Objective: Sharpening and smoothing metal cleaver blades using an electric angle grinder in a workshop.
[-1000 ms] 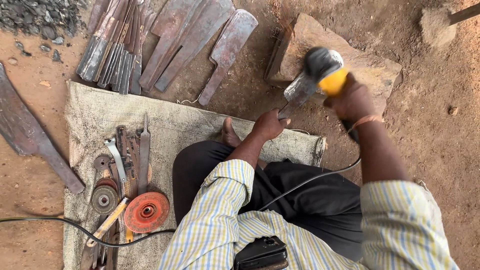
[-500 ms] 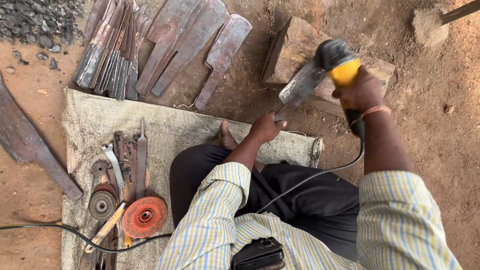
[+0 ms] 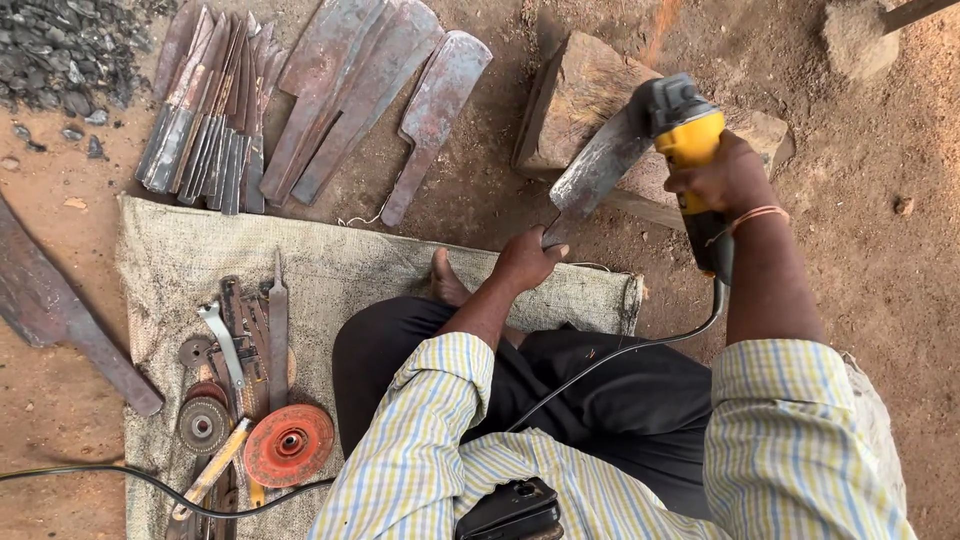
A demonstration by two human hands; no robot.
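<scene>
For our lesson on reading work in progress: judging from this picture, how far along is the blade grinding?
Done: hard to tell; none of the laid-out blades looks ground bright. In hand: the left hand grips the handle end of a blade resting on a stone block, while the right hand holds a yellow angle grinder at it. Left: a row of dull, rusty blades lies on the ground.

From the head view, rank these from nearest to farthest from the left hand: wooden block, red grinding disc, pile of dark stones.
1. Wooden block, just beyond the left hand.
2. Red grinding disc, lower left on sackcloth.
3. Pile of dark stones, top-left corner.
</scene>
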